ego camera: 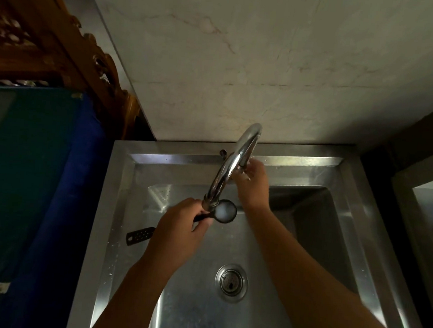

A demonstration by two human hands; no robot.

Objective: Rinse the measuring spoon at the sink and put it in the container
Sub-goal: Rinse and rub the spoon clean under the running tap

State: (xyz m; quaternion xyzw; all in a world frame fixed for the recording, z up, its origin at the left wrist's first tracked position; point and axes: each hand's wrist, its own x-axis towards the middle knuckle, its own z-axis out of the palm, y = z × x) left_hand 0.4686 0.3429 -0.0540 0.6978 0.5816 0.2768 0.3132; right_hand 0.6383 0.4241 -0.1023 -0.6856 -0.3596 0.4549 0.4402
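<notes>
the left hand (179,228) grips the spoon (223,211) under the tap (232,165). the right hand (254,182) grasps the tap's base. rinsing looks underway; no container in sight.

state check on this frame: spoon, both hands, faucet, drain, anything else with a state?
measuring spoon: held under the faucet spout, bowl up, holding whitish water.
left hand: closed around the spoon's handle.
right hand: at the faucet base, apparently on the tap control; the grip is hidden.
faucet: spout swung over the basin; no stream clearly visible.
sink: wet, not filled.
drain: strainer seated, uncovered.
</notes>
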